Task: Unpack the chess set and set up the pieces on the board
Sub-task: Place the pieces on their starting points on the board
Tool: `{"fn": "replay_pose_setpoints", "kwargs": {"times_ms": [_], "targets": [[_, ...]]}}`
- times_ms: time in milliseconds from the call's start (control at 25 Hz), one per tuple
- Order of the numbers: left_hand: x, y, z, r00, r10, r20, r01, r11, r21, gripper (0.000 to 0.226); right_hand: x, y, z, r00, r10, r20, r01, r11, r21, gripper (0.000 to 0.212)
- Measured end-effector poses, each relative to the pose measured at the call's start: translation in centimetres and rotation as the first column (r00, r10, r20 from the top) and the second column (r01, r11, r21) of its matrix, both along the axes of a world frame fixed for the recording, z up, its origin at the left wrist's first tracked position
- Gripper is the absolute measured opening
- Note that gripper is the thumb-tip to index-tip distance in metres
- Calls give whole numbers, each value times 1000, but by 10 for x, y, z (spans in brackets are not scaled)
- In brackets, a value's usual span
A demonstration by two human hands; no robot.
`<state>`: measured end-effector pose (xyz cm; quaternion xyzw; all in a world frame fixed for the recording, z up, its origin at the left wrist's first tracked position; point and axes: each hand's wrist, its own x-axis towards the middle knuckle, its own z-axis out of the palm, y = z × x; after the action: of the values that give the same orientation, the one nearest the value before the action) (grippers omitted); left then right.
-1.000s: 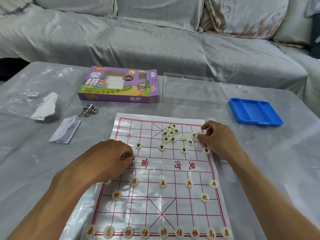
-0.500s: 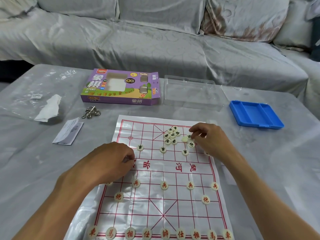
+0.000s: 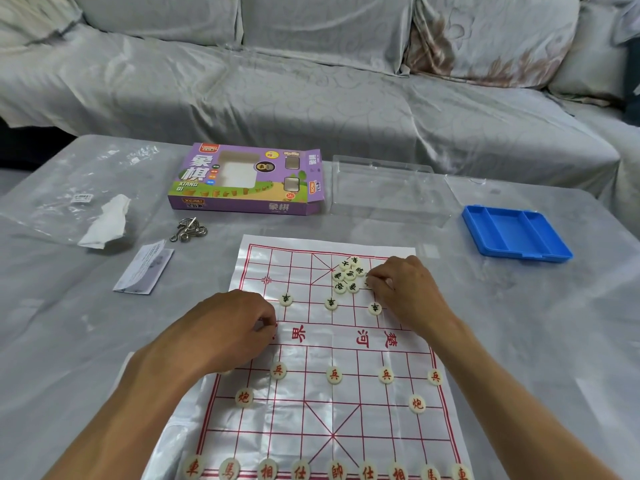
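My red side is laid out along the near edge of the board (image 3: 332,403); I am now placing the black pieces. My right hand (image 3: 405,292) curls into the heap (image 3: 348,275) at the board's far right, seemingly pinching one piece. My left hand (image 3: 228,330), curled at the board's left edge, hides whatever it holds. Next, each black disc needs its own crossing. Three already stand in a row.

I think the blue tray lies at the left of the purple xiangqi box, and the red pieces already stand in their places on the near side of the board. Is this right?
Not quite. The head view shows the blue tray far to the right of the purple xiangqi box, beyond a clear plastic case. The rest holds: the red pieces stand in their places on the near side of the board.
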<state>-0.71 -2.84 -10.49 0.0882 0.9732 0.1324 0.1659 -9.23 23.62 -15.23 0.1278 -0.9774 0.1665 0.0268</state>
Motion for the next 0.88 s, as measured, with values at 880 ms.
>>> {"fn": "replay_pose_setpoints", "kwargs": {"times_ms": [880], "targets": [[0, 0, 1, 1000, -1, 25, 1, 1000, 25, 21, -3, 24, 27, 950, -14, 311, 32, 998, -53, 24]]}}
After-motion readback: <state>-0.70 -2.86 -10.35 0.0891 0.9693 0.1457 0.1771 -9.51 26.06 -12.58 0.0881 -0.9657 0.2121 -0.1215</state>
